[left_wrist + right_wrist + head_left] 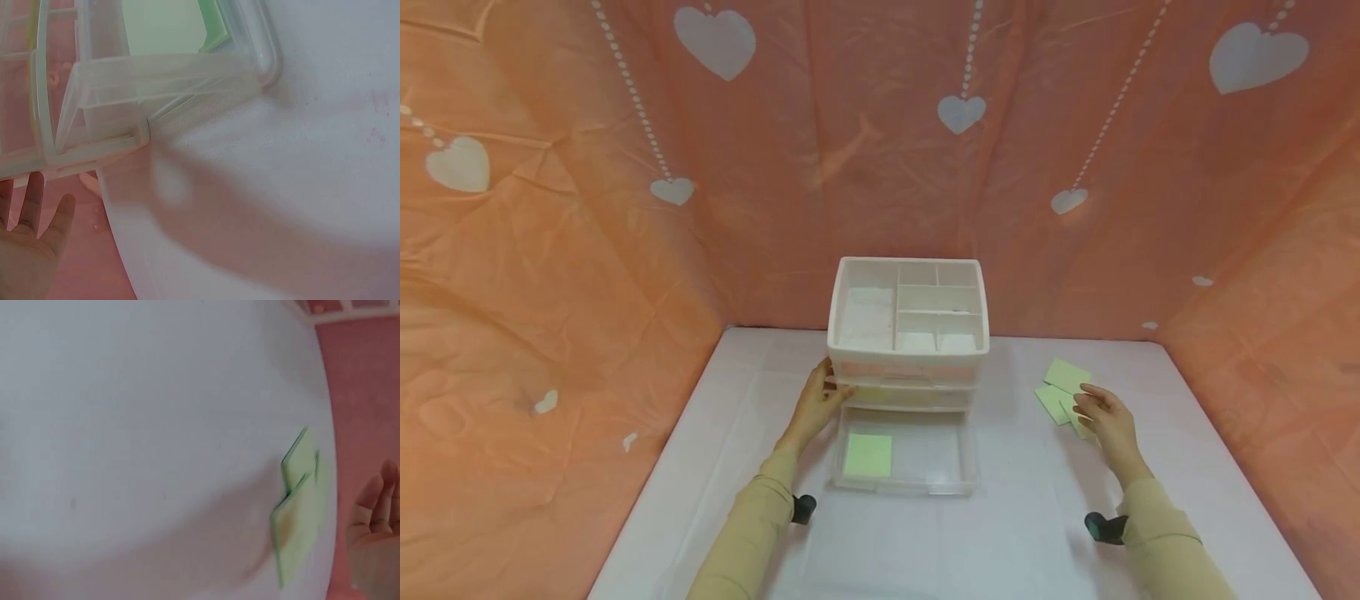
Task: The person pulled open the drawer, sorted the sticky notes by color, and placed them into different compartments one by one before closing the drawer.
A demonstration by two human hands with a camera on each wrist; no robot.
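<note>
Resting at the frame's centre, the left hand [816,406] touches the drawer organizer [906,333] with straight fingers; the right hand [1108,423], grip relaxed and empty, hovers over green sticky notes [1062,389] at right; another note [868,455] lies in the pulled-out drawer [925,458].

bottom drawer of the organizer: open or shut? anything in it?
Open. The clear bottom drawer is pulled out in front of the white organizer, and one green sticky note lies flat inside it.

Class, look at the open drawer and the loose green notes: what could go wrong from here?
1. The bottom drawer is pulled far out; pulled further, it might slip free and drop.
2. The green notes lie loosely overlapped by the right hand; a grab may scatter them.
3. The left hand only rests on the organizer, which might slide.
</note>
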